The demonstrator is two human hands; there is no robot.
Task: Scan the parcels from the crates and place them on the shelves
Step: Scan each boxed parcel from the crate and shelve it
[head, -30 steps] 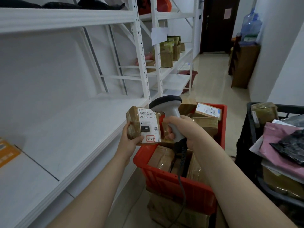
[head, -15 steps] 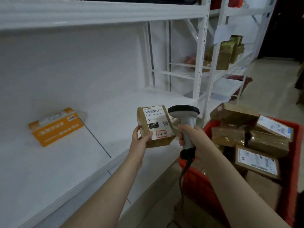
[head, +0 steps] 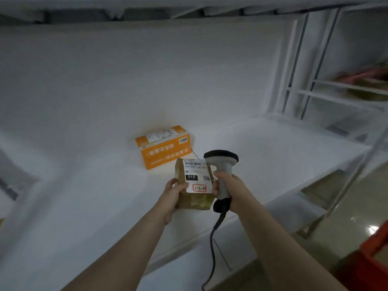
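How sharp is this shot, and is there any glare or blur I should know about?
Head view: the brown parcel's white label reads sharply; the right-hand shelf uprights and red plastic crate smear with motion blur; a glare spot sits on the glossy floor; wide-angle bending curves the white shelf edge.

White wall [head: 147, 70], glossy tiled floor [head: 346, 206]

White shelf [head: 94, 185]; orange box [head: 164, 147] on it, prob. near back.

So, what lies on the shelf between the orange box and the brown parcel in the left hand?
Nothing: in the head view only bare white shelf shows between the orange box and the brown parcel held by the left hand.
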